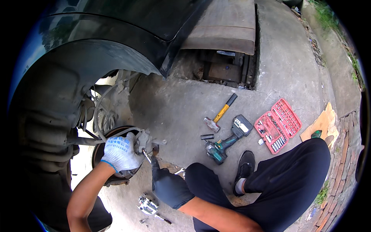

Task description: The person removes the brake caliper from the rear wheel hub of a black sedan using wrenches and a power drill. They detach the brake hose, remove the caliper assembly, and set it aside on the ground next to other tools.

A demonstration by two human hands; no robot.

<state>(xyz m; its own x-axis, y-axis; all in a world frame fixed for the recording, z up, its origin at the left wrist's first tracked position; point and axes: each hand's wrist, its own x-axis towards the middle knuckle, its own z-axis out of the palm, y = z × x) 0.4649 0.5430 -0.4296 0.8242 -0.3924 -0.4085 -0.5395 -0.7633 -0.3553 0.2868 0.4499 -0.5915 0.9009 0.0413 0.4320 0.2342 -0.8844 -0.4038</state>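
A brake disc assembly shows inside the open wheel arch of a dark car. At its right edge is a grey brake caliper. My left hand, in a white knit glove with blue print, is closed around the caliper's side; its fingertips are partly hidden. A chrome wrench meets the caliper's lower part. Closed on the wrench's lower end is my right hand, in a dark glove, with one finger stretched along it. A rubber hose curls above the caliper.
On the concrete right of the wheel lie a yellow-handled hammer, a black socket, a green cordless impact wrench and an open red socket case. A silver metal part sits below my hands. Beyond is a floor pit; cardboard lies far right.
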